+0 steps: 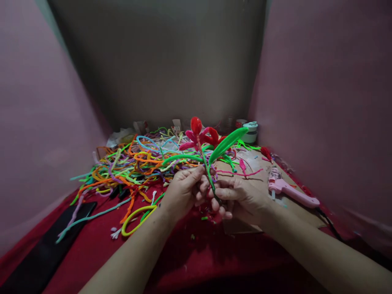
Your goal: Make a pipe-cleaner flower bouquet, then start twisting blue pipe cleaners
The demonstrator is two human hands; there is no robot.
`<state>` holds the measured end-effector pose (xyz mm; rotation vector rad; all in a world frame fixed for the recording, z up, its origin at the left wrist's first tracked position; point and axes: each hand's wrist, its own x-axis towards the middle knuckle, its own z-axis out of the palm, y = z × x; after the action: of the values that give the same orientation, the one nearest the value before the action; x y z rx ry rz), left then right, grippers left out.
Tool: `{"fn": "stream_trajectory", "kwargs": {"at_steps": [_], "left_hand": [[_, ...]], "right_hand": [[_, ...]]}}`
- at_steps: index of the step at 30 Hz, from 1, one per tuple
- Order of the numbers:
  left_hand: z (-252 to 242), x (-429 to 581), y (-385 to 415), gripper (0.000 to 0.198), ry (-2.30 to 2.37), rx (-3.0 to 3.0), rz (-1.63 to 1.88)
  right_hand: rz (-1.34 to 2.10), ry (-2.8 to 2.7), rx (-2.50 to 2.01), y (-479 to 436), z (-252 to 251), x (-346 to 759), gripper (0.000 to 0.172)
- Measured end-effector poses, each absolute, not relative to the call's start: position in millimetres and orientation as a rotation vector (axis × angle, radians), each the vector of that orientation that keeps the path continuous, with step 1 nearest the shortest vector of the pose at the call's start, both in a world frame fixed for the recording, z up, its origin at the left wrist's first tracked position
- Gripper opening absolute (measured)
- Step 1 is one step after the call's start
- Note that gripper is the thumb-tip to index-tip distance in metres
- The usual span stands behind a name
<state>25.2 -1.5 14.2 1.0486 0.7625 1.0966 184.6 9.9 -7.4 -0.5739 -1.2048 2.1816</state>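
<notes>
Head view showed the left hand (185, 190) and right hand (240, 198) pinching a slender green chenille stem (210, 175), presumably to steady its oval red fuzzy tip (196, 125) upright.

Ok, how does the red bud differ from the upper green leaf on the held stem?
The bud is red; the leaf is bright green. The bud is short and rounded, while the leaf is long and tapers to a point. The bud sits upright at the tip of the stem; the leaf slants up and out to the right from lower down. Both rise above the hands.
</notes>
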Motion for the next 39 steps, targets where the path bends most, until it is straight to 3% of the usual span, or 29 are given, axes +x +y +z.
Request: {"fn": "stream_trajectory", "kwargs": {"at_steps": [3, 11, 22, 33, 39], "left_hand": [[20.4, 18.9, -2.8, 0.026, 0.763, 1.101, 1.065], [19.3, 5.0, 4.6, 0.021, 0.876, 1.332, 1.029], [16.0, 24.0, 10.5, 0.023, 1.183, 1.336, 1.215], [13.9, 23.7, 7.0, 0.028, 1.189, 1.233, 1.472], [17.1, 31.0, 1.2, 0.029, 1.289, 1.345, 1.455]], "right_hand": [[2.223, -1.158, -0.482, 11.6, -7.2, 180.7, 0.018], [2.262, -1.274, -0.523, 21.9, -8.1, 164.2, 0.021], [1.424, -1.587, -0.842, 27.1, -25.8, 150.8, 0.016], [1.398, -1.588, -0.827, 19.1, -25.2, 151.3, 0.007], [1.407, -1.425, -0.629, 22.0, -24.9, 149.6, 0.015]]}}
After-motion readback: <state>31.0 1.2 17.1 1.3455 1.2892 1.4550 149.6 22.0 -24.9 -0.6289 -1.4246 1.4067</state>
